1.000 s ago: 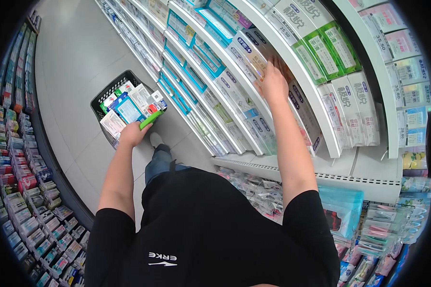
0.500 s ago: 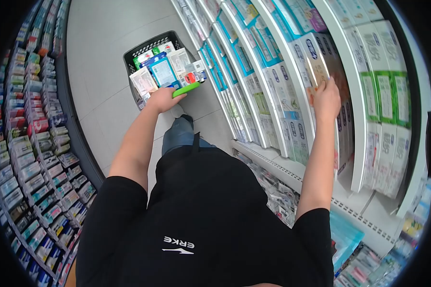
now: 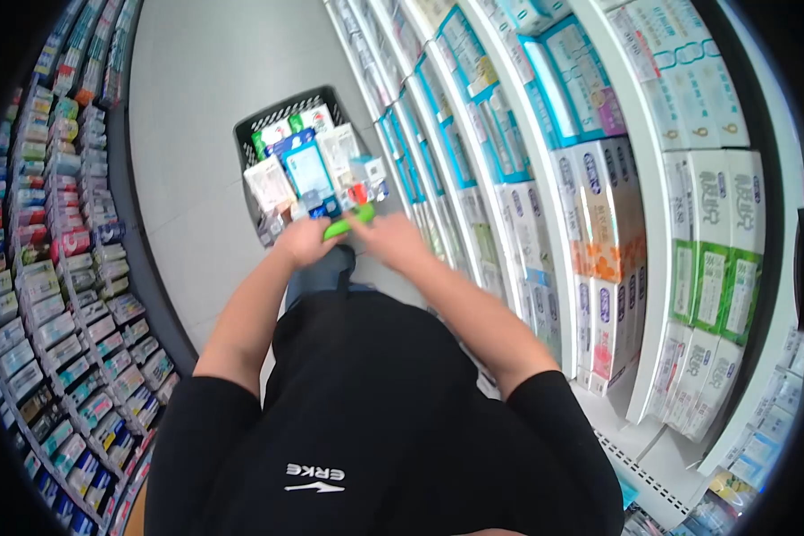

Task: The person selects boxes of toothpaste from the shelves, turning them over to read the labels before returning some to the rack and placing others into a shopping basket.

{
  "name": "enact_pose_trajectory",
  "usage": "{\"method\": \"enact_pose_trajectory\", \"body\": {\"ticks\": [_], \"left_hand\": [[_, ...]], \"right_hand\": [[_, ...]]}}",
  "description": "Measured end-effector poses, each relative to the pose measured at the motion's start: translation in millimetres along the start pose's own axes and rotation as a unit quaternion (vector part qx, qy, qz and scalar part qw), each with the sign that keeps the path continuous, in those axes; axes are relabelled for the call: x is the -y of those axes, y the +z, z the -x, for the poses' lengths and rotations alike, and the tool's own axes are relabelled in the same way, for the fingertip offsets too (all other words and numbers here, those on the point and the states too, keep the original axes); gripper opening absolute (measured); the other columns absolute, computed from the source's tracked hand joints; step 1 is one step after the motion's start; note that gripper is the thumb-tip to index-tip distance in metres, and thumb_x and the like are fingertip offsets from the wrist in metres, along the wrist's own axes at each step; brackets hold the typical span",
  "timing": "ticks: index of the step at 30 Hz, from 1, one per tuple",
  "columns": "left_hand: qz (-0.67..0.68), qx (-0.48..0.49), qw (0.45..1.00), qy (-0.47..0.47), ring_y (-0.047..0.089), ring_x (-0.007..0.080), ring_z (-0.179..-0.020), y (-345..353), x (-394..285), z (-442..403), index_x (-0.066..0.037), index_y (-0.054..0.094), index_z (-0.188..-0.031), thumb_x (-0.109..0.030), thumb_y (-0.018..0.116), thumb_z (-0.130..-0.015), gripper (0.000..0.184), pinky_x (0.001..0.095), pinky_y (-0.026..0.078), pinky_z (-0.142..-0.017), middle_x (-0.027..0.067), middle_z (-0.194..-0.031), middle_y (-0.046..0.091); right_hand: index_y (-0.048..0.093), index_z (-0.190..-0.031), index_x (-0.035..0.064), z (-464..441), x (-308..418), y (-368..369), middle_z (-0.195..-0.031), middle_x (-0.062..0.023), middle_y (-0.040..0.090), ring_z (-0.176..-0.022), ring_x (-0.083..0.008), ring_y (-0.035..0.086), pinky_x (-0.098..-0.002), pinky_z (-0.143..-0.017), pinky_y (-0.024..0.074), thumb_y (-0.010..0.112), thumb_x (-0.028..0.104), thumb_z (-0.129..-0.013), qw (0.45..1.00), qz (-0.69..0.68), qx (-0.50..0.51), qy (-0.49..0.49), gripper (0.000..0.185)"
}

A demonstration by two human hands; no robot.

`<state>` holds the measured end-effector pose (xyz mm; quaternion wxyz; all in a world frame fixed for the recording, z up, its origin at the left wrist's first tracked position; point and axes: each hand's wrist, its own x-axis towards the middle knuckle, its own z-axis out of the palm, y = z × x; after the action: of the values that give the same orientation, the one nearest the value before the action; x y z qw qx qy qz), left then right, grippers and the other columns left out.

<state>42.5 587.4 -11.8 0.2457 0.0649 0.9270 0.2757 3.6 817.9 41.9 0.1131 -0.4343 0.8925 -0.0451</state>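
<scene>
Operator: Where is the green handle?
Technician: Between the left hand and the right hand, at the near side of the black basket. Its long axis runs obliquely, forward and to the right.

Operator: State of the fingers?
Technician: Left: curled around the near-left end of the handle. Right: extended to the far-right end; motion blur obscures contact, so I cannot tell whether they pinch it.

Operator: Which hand is nearer?
Technician: The left, being in contact. The right lies on the side toward the white shelf unit.

Operator: Basket position?
Technician: Ahead of both hands. Packages lie inside, packed closely at mixed angles.
</scene>
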Motion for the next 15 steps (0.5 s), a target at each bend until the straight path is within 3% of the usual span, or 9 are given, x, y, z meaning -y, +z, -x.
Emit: {"method": "enact_pose_trajectory", "body": {"ticks": [1, 2, 3, 9, 15], "left_hand": [[-0.012, 0.002, 1.000, -0.007, 0.068, 0.0437, -0.085, 3.7, 2.5, 6.4, -0.005, 0.066, -0.092, -0.049, 0.061, -0.093, 0.044, 0.0533, 0.053, -0.077, 0.0230, -0.085, 0.070], [-0.023, 0.000, 1.000, -0.011, 0.068, 0.0438, -0.085, -3.1, 2.0, -1.6, -0.006, 0.065, -0.093, -0.049, 0.062, -0.093, 0.043, 0.0538, 0.053, -0.077, 0.0227, -0.085, 0.070], [-0.017, 0.006, 1.000, -0.010, 0.068, 0.0439, -0.084, -8.2, -0.1, -1.1, -0.007, 0.065, -0.094, -0.049, 0.061, -0.093, 0.042, 0.0543, 0.053, -0.077, 0.0231, -0.086, 0.070], [-0.012, 0.023, 1.000, 0.001, 0.068, 0.0438, -0.082, -25.7, 8.6, -14.7, -0.008, 0.063, -0.097, -0.049, 0.061, -0.094, 0.041, 0.0546, 0.053, -0.075, 0.0232, -0.086, 0.070], [-0.035, 0.008, 0.999, 0.017, 0.068, 0.0424, -0.081, -38.5, 35.3, -39.0, -0.008, 0.062, -0.096, -0.049, 0.060, -0.094, 0.041, 0.0540, 0.053, -0.074, 0.0212, -0.084, 0.070]], "right_hand": [[0.060, -0.127, 0.0142, -16.3, 0.9, 20.0, -0.072, -0.0090, 0.064, -0.065, -0.0299, 0.066, -0.0447, -0.060, 0.0513, 0.062, 0.019, -0.089, 1.000, 0.014, 0.008, -0.019, 0.039], [0.064, -0.098, 0.0125, -50.0, -2.4, 53.3, -0.064, -0.0071, 0.064, -0.057, -0.0288, 0.067, -0.0451, -0.051, 0.0505, 0.059, 0.022, -0.090, 1.000, -0.016, -0.015, -0.019, 0.014], [0.058, -0.080, 0.0118, -57.8, -4.8, 47.3, -0.062, -0.0070, 0.065, -0.056, -0.0281, 0.069, -0.0459, -0.047, 0.0505, 0.057, 0.023, -0.089, 0.999, -0.006, -0.007, -0.040, 0.015], [0.063, -0.084, 0.0104, -79.7, -8.6, 32.1, -0.067, -0.0084, 0.070, -0.063, -0.0258, 0.072, -0.0424, -0.055, 0.0541, 0.058, 0.023, -0.090, 0.998, -0.006, 0.043, -0.035, 0.015], [0.059, -0.082, 0.0094, -109.9, -21.7, 42.6, -0.061, -0.0082, 0.066, -0.053, -0.0279, 0.068, -0.0434, -0.046, 0.0506, 0.060, 0.021, -0.086, 0.999, -0.009, -0.016, -0.037, 0.013]]}}
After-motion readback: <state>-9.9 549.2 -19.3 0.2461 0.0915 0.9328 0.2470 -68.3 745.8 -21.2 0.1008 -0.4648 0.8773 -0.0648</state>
